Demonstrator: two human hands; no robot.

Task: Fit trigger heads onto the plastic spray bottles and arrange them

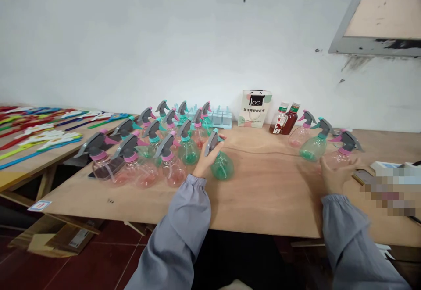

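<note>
My left hand [208, 155] is wrapped round the grey and teal spray head of a green spray bottle [222, 167], which stands upright at the middle of the table. On the right, my right hand [336, 173] has its fingers spread beside a pink spray bottle [344, 153]; whether they touch it I cannot tell. Behind that bottle are a green spray bottle [314, 146] and another pink one [298, 135]. Several more pink and green bottles stand grouped left of my left hand, among them a pink one [173, 169] at the front.
A paper bag [254, 110], two sauce bottles [289, 121] and a pale blue rack [222, 119] stand by the wall. Colourful strips [49, 138] cover the left table. A white box [391, 169] lies far right, and a dark phone [95, 175] lies among the left bottles.
</note>
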